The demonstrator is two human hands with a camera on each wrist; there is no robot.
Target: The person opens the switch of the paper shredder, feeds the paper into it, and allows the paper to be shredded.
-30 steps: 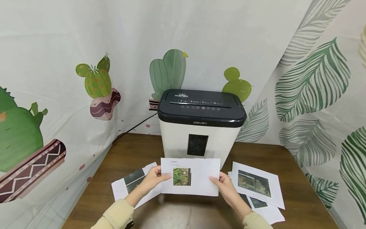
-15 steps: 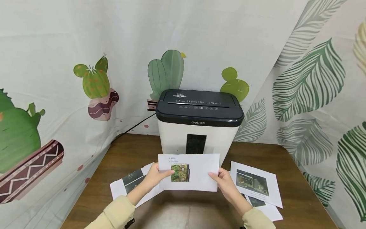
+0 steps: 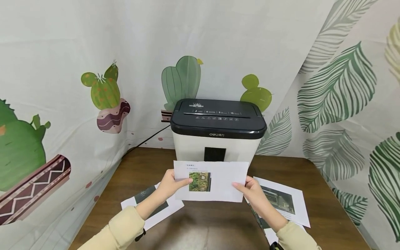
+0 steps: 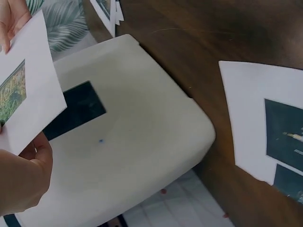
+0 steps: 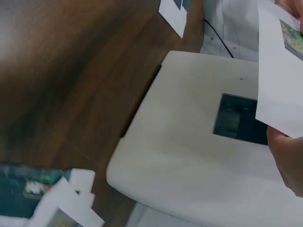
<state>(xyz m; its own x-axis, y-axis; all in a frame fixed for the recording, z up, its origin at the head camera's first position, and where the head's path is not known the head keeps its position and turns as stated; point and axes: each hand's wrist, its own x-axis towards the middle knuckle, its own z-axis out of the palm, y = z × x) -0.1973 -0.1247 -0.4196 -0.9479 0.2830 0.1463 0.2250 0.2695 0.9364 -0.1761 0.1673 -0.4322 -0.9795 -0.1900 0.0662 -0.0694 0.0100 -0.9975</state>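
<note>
Both hands hold a white sheet of paper up in front of the paper shredder. It bears a small printed green photo and a few lines of text. My left hand pinches its left edge, thumb on the printed face and fingers behind. At the opposite edge my right hand pinches it likewise, its thumb on the front. The sheet covers the lower part of the shredder's dark window. In the left wrist view the paper stands apart from the shredder's pale front.
The shredder has a black lid with a narrow slot along its top. Printed sheets lie at the left of the brown table, and overlapping ones lie at the right. A black cable runs behind, by the patterned cloth.
The paper has risen a little toward the shredder and shifted slightly right, with both hands still pinching it. It now covers more of the window.
</note>
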